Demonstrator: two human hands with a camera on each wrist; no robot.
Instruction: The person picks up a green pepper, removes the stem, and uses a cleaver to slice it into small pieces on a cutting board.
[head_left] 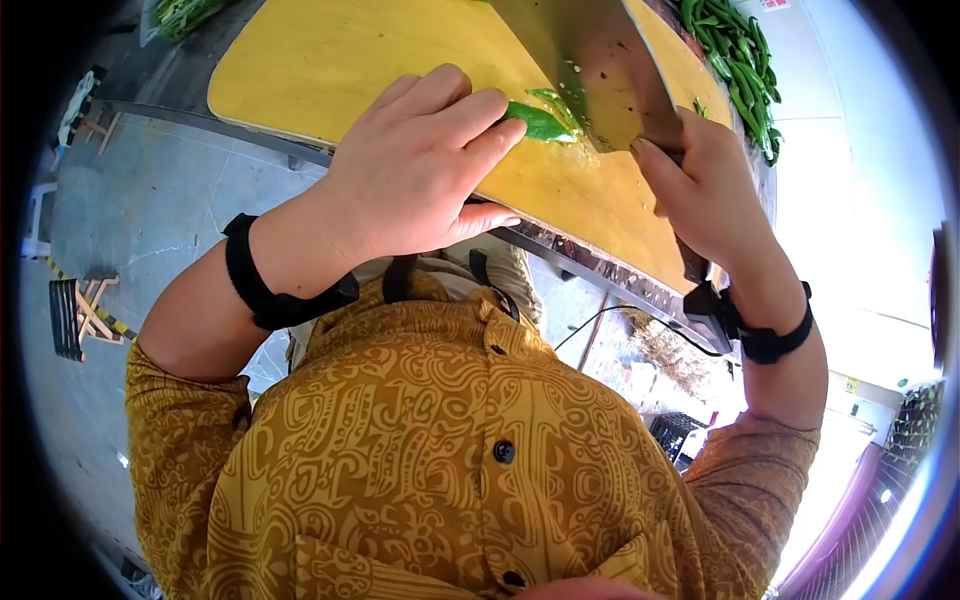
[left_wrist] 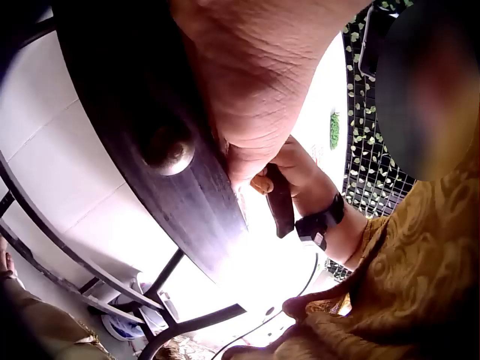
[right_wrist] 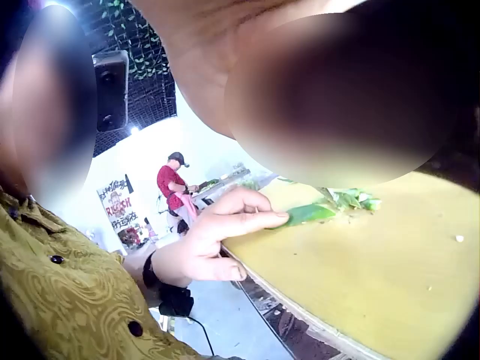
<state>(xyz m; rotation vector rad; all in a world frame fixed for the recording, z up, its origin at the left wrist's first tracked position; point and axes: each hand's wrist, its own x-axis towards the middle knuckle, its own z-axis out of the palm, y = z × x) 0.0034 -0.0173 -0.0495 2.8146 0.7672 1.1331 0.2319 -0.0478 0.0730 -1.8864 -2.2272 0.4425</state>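
On a yellow cutting board (head_left: 330,60) lies a green pepper (head_left: 540,123), with cut bits and seeds at its right end. My left hand (head_left: 420,165) holds the pepper down with bent fingers, their tips at its left end, while the thumb stays apart near the board's front edge. In my right hand (head_left: 705,190) I grip the handle of a broad cleaver (head_left: 610,70), its blade right beside the pepper's cut end. The right wrist view shows the pepper (right_wrist: 309,214) under the left fingertips; a blurred patch covers much of that view's upper right.
A heap of green peppers (head_left: 745,75) sits beyond the board's right side, and more greens (head_left: 185,15) lie at the far left. A folding stool (head_left: 85,315) stands on the floor at left. Another person (right_wrist: 172,187) in red works at a table in the background.
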